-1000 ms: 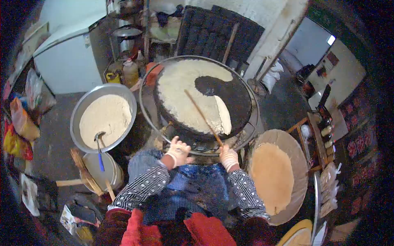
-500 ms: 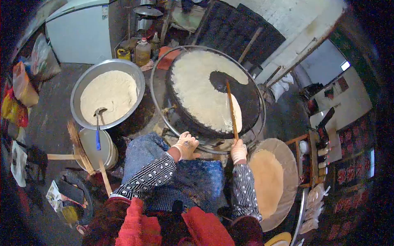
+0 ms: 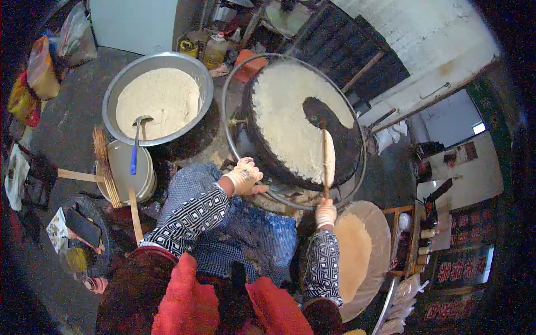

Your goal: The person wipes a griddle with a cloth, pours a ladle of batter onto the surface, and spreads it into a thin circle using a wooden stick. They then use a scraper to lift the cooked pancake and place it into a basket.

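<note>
A round black griddle [image 3: 349, 146] in front of me is mostly covered with pale batter [image 3: 282, 120], with a dark bare patch at its right. My right hand [image 3: 325, 214], gloved, is shut on a long wooden spreader stick [image 3: 325, 159] whose far end lies on the batter's edge. My left hand [image 3: 244, 177], also gloved, rests on the metal ring [image 3: 230, 142] around the griddle's near left rim, fingers curled over it.
A big metal basin [image 3: 114, 89] of batter with a blue-handled ladle [image 3: 134, 146] stands at left. Below it are a lidded bucket [image 3: 120, 167] and a straw brush [image 3: 105, 167]. A finished flat pancake [image 3: 352, 257] lies on a round tray at right. Jugs and bags line the back.
The stick has swung clockwise, from pointing up-left to nearly straight away from me, widening the batter. The view has shifted so the griddle and basin sit higher and further right.
</note>
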`<state>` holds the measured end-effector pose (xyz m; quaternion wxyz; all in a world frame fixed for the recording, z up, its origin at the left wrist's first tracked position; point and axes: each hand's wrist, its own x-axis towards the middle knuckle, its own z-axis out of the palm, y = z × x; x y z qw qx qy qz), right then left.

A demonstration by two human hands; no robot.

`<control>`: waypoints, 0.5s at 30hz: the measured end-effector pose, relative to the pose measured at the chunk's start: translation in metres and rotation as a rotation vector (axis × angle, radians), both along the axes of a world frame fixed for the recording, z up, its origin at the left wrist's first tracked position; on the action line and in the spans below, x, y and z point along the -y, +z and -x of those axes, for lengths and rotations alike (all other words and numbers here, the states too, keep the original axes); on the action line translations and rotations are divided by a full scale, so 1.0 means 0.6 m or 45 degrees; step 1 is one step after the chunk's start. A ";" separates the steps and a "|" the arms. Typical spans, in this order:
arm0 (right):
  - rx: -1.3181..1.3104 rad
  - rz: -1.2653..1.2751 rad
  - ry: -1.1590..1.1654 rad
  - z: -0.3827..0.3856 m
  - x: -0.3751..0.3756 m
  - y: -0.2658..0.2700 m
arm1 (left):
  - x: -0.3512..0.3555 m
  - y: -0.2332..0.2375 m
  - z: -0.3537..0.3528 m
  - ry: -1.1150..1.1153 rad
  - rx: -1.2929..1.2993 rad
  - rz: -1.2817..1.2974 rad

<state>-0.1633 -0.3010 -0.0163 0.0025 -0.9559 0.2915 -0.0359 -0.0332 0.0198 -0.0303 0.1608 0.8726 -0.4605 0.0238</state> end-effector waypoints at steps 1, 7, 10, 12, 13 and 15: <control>0.039 0.022 -0.087 -0.011 0.005 0.005 | -0.007 0.009 -0.005 0.007 -0.014 -0.020; 0.255 0.079 0.381 0.018 -0.058 0.009 | -0.033 -0.004 -0.041 0.006 0.046 -0.030; 0.264 -0.183 0.064 0.030 -0.045 -0.013 | -0.039 0.008 -0.053 0.120 -0.043 -0.148; 0.144 0.012 0.011 0.013 0.002 -0.021 | -0.044 0.025 -0.052 0.148 -0.089 -0.208; 0.151 -0.014 0.006 0.002 0.002 -0.011 | -0.039 0.052 -0.042 0.125 -0.145 -0.248; 0.141 0.145 0.086 -0.004 -0.035 0.009 | -0.002 0.099 -0.001 -0.022 -0.172 -0.568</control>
